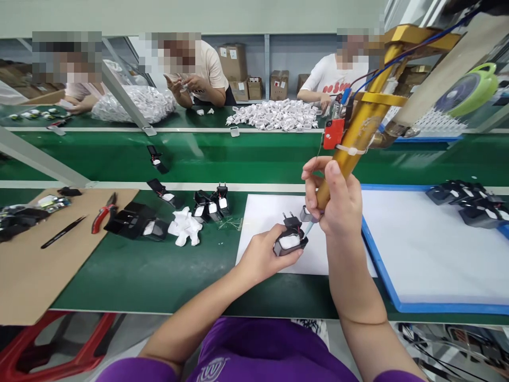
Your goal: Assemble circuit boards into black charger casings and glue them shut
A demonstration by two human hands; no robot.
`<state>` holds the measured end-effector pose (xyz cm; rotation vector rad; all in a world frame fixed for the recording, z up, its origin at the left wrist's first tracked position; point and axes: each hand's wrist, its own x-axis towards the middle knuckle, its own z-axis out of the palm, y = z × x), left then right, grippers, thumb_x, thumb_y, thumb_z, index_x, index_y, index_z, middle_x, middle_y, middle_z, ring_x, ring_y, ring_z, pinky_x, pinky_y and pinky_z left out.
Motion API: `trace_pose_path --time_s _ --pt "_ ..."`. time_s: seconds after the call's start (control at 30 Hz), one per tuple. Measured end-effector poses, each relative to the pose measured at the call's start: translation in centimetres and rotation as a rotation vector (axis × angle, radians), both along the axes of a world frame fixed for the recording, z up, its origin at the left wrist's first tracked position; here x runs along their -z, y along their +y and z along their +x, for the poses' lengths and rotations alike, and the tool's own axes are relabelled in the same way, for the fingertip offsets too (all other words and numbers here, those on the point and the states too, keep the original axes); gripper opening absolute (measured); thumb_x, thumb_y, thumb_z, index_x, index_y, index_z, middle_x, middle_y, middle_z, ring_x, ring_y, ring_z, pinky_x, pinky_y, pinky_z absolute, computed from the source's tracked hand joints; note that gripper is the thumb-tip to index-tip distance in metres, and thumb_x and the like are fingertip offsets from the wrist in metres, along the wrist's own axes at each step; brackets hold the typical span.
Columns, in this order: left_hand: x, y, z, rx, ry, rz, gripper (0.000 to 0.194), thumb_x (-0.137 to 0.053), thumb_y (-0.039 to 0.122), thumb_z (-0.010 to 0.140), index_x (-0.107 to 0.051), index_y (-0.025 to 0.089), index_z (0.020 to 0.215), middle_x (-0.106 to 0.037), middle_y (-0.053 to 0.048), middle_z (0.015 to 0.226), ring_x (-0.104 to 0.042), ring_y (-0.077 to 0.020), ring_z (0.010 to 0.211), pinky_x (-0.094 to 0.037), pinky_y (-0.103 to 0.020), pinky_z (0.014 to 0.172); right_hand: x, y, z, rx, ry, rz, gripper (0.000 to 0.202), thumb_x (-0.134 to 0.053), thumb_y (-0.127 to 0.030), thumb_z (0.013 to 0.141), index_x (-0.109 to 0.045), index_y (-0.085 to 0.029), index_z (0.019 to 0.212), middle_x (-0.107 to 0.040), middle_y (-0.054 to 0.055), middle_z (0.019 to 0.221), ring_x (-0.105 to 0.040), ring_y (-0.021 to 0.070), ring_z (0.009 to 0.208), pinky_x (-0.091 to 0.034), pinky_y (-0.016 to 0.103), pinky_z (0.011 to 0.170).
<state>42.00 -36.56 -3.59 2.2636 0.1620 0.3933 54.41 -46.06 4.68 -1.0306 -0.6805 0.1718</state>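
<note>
My left hand (267,250) is closed around a black plug adapter housing (292,245) with two pins at its top and a white piece inside. In my right hand (340,199) is a gold glue dispenser (356,135), tilted, with a fine pale nozzle (308,231) pointing down at the housing's edge. Whether the tip touches it I cannot tell. A white sheet (258,212) lies beneath both hands. Another small adapter part (305,214) shows behind the nozzle, partly hidden by my right hand.
Left of the sheet stand several adapter housings (212,209) and a crumpled white tissue (185,226). Pliers (104,213) and tweezers (62,232) lie on cardboard (24,281). A blue-rimmed tray (382,265) holds more housings (453,192). Across the green belt (238,159), co-workers sit by white parts (278,115).
</note>
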Motion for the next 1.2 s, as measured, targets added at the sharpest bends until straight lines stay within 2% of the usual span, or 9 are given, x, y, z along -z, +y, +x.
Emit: trace_pose_path --time_s 0.23,0.4,0.5,0.6,0.7,0.87,1.03,1.2 --pt "-0.4 -0.5 0.0 -0.032 0.024 -0.029 0.035 -0.070 0.035 0.077 -0.060 0.021 0.106 -0.071 0.002 0.078 -0.063 -0.0118 0.058 -0.050 -0.020 0.061 0.0 0.0 -0.1 -0.017 0.016 0.038 0.039 -0.061 -0.056 0.087 -0.054 -0.021 0.071 -0.052 -0.004 0.064 -0.037 0.0038 0.037 -0.025 0.015 0.027" --pt "-0.2 -0.6 0.1 -0.052 0.058 -0.061 0.036 -0.069 0.034 0.076 -0.060 0.021 0.108 -0.070 0.003 0.073 -0.059 -0.0110 0.052 -0.048 -0.020 0.058 0.1 0.0 0.1 -0.014 -0.012 0.039 0.034 -0.061 -0.054 0.088 -0.067 -0.021 0.087 -0.059 -0.001 0.077 -0.040 0.0035 0.038 -0.026 0.017 0.026" --pt "0.2 -0.7 0.3 -0.039 0.086 -0.072 0.038 -0.067 0.031 0.076 -0.059 0.021 0.112 -0.070 0.002 0.075 -0.059 -0.0112 0.052 -0.049 -0.021 0.057 0.1 0.1 0.2 -0.015 -0.009 0.040 0.033 -0.061 -0.055 0.087 -0.070 -0.023 0.088 -0.059 -0.001 0.076 -0.039 0.0036 0.037 -0.026 0.017 0.026" --pt "0.6 -1.1 0.7 -0.018 0.081 -0.076 0.040 -0.064 0.028 0.076 -0.056 0.022 0.115 -0.071 0.000 0.083 -0.064 -0.0140 0.061 -0.053 -0.024 0.064 0.1 0.2 0.2 -0.010 0.009 0.043 0.033 -0.061 -0.055 0.087 -0.071 -0.024 0.088 -0.058 -0.001 0.073 -0.039 0.0041 0.037 -0.025 0.017 0.026" --pt "1.0 -1.7 1.2 0.006 0.051 -0.092 0.033 -0.064 0.028 0.077 -0.055 0.022 0.108 -0.071 -0.001 0.086 -0.068 -0.0164 0.070 -0.054 -0.026 0.070 0.1 0.4 0.0 -0.010 0.026 0.052 0.032 -0.062 -0.055 0.087 -0.070 -0.024 0.087 -0.056 -0.001 0.071 -0.038 0.0040 0.037 -0.025 0.017 0.027" --pt "0.9 -2.4 1.8 0.011 0.012 -0.133 0.025 -0.067 0.032 0.078 -0.053 0.023 0.096 -0.068 0.001 0.084 -0.067 -0.0154 0.071 -0.055 -0.026 0.072 -0.1 0.6 -0.2 -0.012 0.042 0.034 0.034 -0.060 -0.055 0.088 -0.066 -0.022 0.082 -0.053 -0.003 0.065 -0.036 0.0038 0.034 -0.026 0.017 0.027" --pt "0.7 -2.8 2.2 -0.008 -0.024 -0.187 0.027 -0.068 0.031 0.077 -0.052 0.023 0.096 -0.069 0.002 0.084 -0.069 -0.0155 0.072 -0.056 -0.026 0.071 -0.2 0.8 -0.3 -0.038 0.029 0.069 0.039 -0.062 -0.055 0.086 -0.053 -0.021 0.069 -0.049 -0.004 0.064 -0.037 0.0045 0.037 -0.025 0.016 0.028" --pt "1.0 -2.5 2.5 0.014 -0.021 -0.216 0.028 -0.069 0.034 0.078 -0.052 0.023 0.097 -0.070 0.001 0.087 -0.070 -0.0154 0.072 -0.056 -0.025 0.071 -0.1 0.8 0.1 -0.011 0.004 0.014 0.039 -0.057 -0.062 0.086 -0.062 -0.023 0.088 -0.054 -0.001 0.079 -0.039 0.0039 0.040 -0.027 0.017 0.028"
